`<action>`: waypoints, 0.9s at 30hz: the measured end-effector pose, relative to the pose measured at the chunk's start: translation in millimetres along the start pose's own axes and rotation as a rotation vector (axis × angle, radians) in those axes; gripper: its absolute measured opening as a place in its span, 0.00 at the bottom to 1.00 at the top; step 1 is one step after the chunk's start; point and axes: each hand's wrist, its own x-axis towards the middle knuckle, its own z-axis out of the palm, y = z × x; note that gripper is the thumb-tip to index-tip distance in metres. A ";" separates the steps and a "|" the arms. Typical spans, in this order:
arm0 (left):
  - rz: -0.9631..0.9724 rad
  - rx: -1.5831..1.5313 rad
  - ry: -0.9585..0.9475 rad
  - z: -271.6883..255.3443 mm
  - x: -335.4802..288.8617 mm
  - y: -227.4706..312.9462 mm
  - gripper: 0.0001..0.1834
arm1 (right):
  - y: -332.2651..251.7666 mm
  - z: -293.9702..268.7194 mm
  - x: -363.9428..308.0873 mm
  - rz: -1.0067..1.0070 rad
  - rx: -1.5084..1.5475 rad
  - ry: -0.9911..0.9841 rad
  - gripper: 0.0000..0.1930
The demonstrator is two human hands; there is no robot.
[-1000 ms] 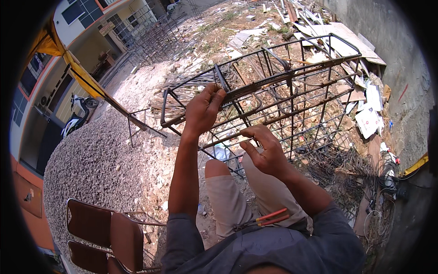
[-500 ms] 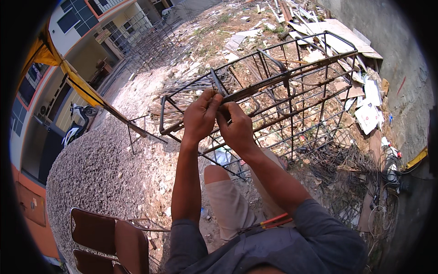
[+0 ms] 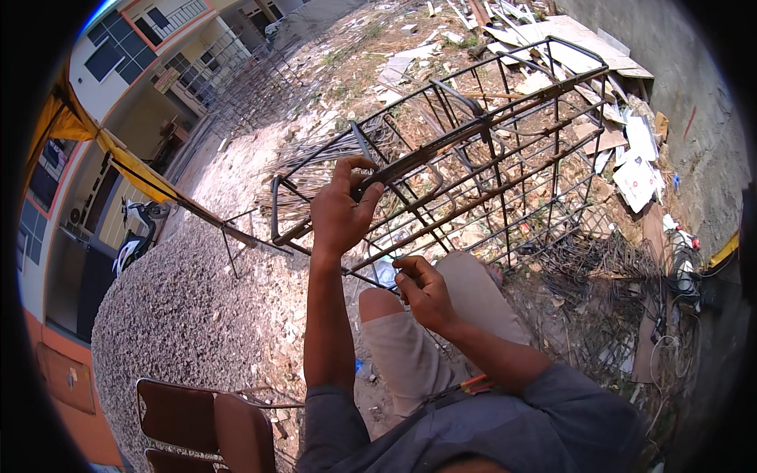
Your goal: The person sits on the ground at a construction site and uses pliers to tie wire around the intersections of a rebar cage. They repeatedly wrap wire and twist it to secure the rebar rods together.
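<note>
A rusty steel rebar cage [image 3: 505,150] with square stirrups lies on its side in front of me, over rubble. My left hand [image 3: 341,211] is raised and closed around the cage's top long bar, thumb over it. My right hand [image 3: 424,290] hovers lower, above my knee, its fingers pinched together near a lower bar; what they pinch, perhaps a thin tie wire, is too small to make out. I sit in beige trousers and a grey shirt, and an orange-handled tool [image 3: 476,384] rests against my lap.
A brown chair [image 3: 206,422] stands at my lower left on gravel. A yellow tarp on a pole [image 3: 142,177] and a parked scooter [image 3: 136,236] are at left. Scrap boards and paper [image 3: 631,150] lie at right, tangled wire [image 3: 607,268] beside my knee.
My right hand went up to the top bar next to my left hand, then dropped back down above my knee. My left hand stayed on the top bar.
</note>
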 end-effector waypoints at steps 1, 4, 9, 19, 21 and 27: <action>-0.014 0.013 -0.006 -0.2 -0.6 0.7 0.21 | -2.6 3.2 4.2 0.049 0.069 0.005 0.10; -0.038 0.056 0.002 -0.6 -2.1 4.5 0.21 | -7.8 9.8 31.2 0.069 0.224 0.030 0.09; -0.020 0.095 0.070 -2.1 -2.4 14.6 0.22 | -26.1 20.2 61.7 0.061 0.356 0.055 0.09; -0.133 -0.153 -0.157 -2.9 4.2 -7.8 0.22 | -39.2 28.0 72.4 0.074 0.381 0.105 0.07; -0.166 -0.185 -0.187 -3.6 6.1 -8.1 0.20 | -37.7 26.1 73.2 0.033 0.295 0.093 0.07; -0.179 -0.217 -0.175 -0.4 4.6 -18.7 0.23 | -91.3 -2.1 68.8 -0.496 -0.506 0.236 0.10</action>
